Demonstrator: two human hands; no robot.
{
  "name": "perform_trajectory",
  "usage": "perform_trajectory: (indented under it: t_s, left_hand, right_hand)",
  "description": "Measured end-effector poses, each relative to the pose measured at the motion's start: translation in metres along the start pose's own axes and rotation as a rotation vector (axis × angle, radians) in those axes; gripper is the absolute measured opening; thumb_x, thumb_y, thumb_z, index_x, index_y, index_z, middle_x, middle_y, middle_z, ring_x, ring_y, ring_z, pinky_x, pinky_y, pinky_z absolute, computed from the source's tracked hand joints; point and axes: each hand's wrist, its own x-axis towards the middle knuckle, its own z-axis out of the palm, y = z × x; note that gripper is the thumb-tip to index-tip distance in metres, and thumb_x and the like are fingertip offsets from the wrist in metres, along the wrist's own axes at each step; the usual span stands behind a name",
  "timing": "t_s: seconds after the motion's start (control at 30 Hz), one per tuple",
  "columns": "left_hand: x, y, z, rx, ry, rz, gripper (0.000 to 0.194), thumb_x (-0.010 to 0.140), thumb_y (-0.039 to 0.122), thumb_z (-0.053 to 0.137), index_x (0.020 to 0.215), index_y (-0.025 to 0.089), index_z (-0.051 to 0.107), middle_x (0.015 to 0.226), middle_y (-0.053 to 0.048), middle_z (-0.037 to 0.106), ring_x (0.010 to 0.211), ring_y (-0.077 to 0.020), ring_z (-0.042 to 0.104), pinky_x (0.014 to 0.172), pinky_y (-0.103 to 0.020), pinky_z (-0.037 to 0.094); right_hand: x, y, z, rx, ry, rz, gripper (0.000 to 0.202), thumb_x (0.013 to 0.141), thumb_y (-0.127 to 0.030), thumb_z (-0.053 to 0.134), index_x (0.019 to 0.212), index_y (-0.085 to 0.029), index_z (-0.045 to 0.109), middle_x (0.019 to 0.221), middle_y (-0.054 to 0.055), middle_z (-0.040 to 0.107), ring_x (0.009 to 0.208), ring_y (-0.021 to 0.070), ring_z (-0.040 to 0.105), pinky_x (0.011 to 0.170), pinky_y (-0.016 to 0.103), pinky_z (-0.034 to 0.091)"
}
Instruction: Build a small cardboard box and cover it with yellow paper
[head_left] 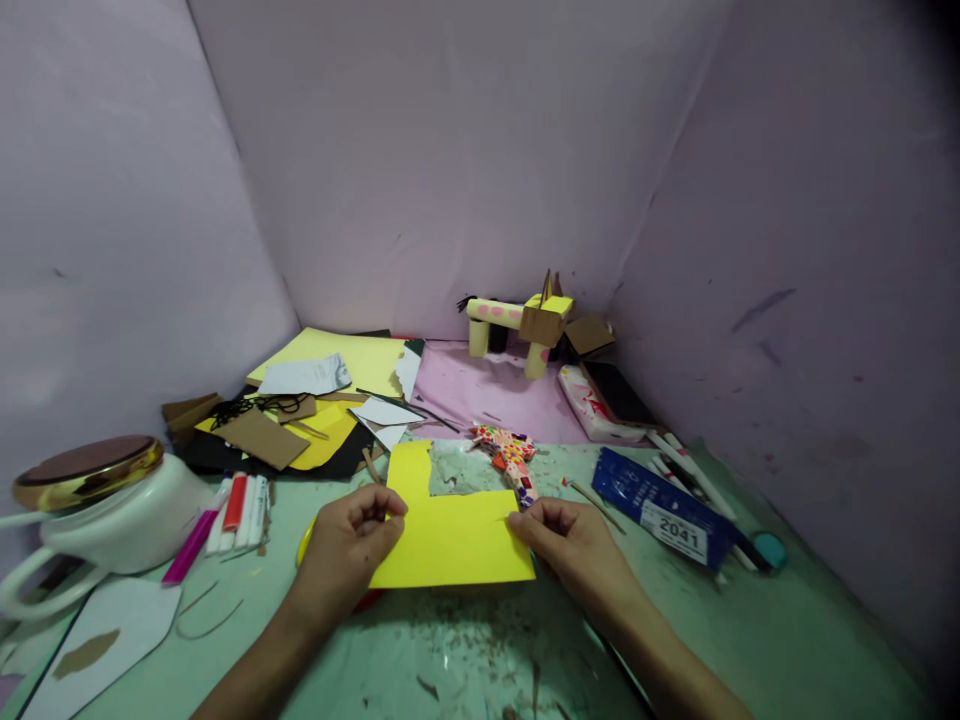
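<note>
A bright yellow sheet of paper [457,540], cut to an L shape, is held up over the green table. Its narrow arm rises at the left and its top edge there looks uneven. My left hand [349,545] pinches the left side between thumb and fingers. On the other side, my right hand [574,545] pinches the right edge close to the upper corner. Behind the paper lie colourful patterned scraps [511,455]. Something yellow and rounded peeks out beside my left hand, mostly hidden, with a bit of red below the paper.
At the back stands a paper-and-cardboard animal figure [517,318]. Coloured papers and cardboard pieces [270,440] pile up at left, near markers [240,512] and a white lidded mug [127,510]. A blue packet [660,508], pens and a phone [619,393] lie at right. Scraps litter the table [480,660].
</note>
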Motion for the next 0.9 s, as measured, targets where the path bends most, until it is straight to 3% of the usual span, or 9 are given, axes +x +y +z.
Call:
perform_trajectory:
  t_s: [0.23,0.43,0.9]
  left_hand:
    - [-0.002,0.02,0.0,0.02,0.014,-0.06,0.02,0.053,0.035,0.062,0.061,0.017,0.063,0.054,0.001,0.054,0.05,-0.0119,0.042,0.047,-0.022,0.031]
    - [-0.001,0.018,0.002,0.033,0.022,-0.021,0.018,0.055,0.034,0.061,0.061,0.017,0.063,0.053,0.002,0.054,0.049,-0.0117,0.043,0.046,-0.022,0.031]
    - [-0.002,0.025,0.0,-0.007,0.12,-0.003,0.015,0.05,0.029,0.067,0.058,0.017,0.065,0.051,0.002,0.056,0.047,-0.0112,0.045,0.043,-0.021,0.033]
  right_hand:
    - [0.001,0.005,0.003,0.033,-0.022,0.013,0.032,0.066,-0.045,0.062,0.05,-0.022,0.047,0.04,-0.007,0.039,0.039,0.0082,0.03,0.039,0.023,0.017]
    - [0.003,0.011,0.006,0.053,0.013,-0.012,0.033,0.065,-0.045,0.062,0.048,-0.021,0.048,0.038,-0.007,0.039,0.037,0.0077,0.028,0.039,0.023,0.016]
    - [0.002,-0.013,0.001,0.025,-0.019,0.0,0.029,0.066,-0.042,0.063,0.051,-0.02,0.051,0.04,-0.007,0.041,0.04,0.0074,0.031,0.04,0.022,0.018]
